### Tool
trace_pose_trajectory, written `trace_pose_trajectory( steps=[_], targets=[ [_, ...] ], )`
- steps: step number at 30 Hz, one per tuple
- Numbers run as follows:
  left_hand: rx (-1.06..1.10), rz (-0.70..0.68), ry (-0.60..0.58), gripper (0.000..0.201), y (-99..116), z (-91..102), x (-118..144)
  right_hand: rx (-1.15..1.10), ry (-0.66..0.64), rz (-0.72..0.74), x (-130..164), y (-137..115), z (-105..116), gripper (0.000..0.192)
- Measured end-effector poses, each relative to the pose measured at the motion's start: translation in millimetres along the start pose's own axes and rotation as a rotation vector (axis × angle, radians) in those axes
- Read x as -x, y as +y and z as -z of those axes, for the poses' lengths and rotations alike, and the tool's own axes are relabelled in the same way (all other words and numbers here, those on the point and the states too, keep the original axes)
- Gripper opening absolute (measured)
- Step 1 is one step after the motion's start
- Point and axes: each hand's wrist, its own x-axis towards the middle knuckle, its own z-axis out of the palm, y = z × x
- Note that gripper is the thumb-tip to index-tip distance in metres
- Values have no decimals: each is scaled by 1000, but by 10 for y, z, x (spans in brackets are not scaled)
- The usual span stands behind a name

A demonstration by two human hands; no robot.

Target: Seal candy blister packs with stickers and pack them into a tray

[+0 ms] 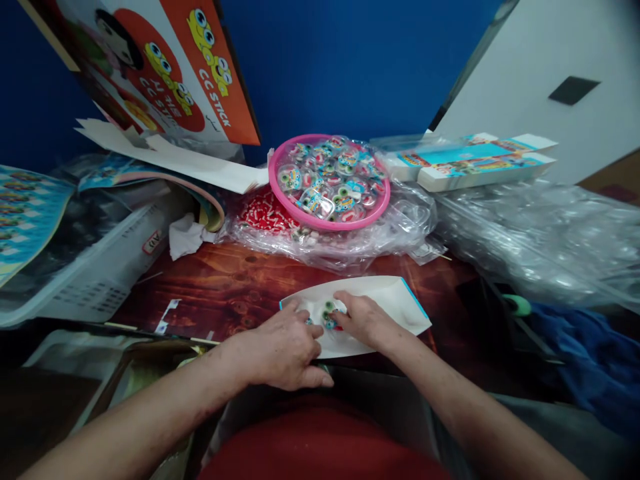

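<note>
Place: a small packing workshop for sweets or toys.
Stock: a round pink plastic basin (280, 189) heaped with small clear-wrapped googly-eyed pieces.
Packaging: flat printed cardboard boxes (470, 163), crumpled clear plastic bags (540, 240).
Branding: an orange printed carton marked "CC STICK" (200, 73).
Surface: a cluttered reddish wooden tabletop (225, 287).

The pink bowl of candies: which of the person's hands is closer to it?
Right. The right hand lies below the pink bowl, on the white card; the left hand sits lower and further left.

Deep blue wall (350, 67) behind a reddish wooden table (225, 287).
</note>
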Motion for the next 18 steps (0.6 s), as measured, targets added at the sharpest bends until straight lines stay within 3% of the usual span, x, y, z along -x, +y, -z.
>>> trace_pose_trajectory(
  steps=[1,3,5,6,11,18],
  targets=[
    [43,39,82,38,-35,20,50,-4,10,-24,3,25,3,34],
    [120,280,333,33,-112,-16,143,-12,26,-57,6,31,-5,35],
    [201,576,551,37,-167,-166,195,-28,29,-50,-2,-39,-35,32],
    [262,664,591,44,-178,-271,198,-38,25,-36,-10,-97,-55,30],
    [579,783,617,49,-132,-697,104,-82,-11,22,-16,-347,-109,28],
    [592,767,609,43,-159,-629,85,-56,-42,-1,46,-318,-67,35]
  ],
)
